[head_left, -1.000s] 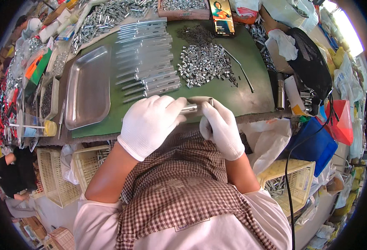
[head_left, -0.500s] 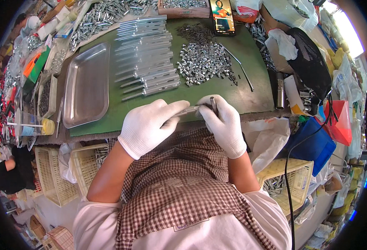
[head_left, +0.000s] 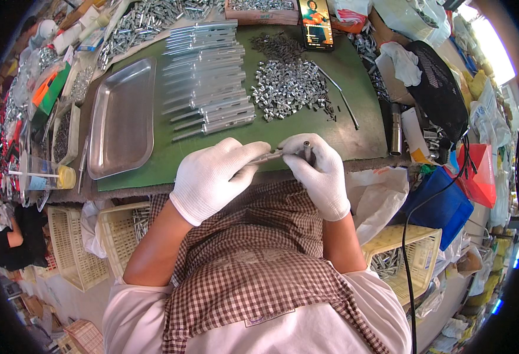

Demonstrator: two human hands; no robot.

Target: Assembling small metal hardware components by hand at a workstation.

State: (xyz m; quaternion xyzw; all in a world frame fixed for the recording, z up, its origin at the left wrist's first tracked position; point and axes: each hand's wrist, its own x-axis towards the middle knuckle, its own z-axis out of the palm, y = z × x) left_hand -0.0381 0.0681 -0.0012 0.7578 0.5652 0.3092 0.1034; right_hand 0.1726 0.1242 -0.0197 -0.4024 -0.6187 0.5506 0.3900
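Observation:
Both my hands wear white knit gloves and meet at the table's front edge. My left hand (head_left: 215,177) is closed, with thumb and fingers pinching a slim silver metal rod (head_left: 265,158). The rod's right end reaches the fingertips of my right hand (head_left: 318,174). That hand is closed around a dark metal bar-shaped tool (head_left: 307,148), whose round end sticks up past the thumb; the rest of it is hidden in the glove. Beyond my hands lies a row of similar silver rods (head_left: 227,121). Right of the row is a heap of small silver metal pieces (head_left: 289,88).
An oblong metal tray (head_left: 121,127) lies left on the green mat (head_left: 354,106). Dark small screws (head_left: 277,46) and a phone (head_left: 317,26) are at the back. A thin metal rod (head_left: 342,100) lies right of the heap. Yellow crates (head_left: 413,253) stand below the table.
The upright end of the tool in my right hand has shifted slightly right and tilted. My left hand has moved a touch to the right, still pinching the rod.

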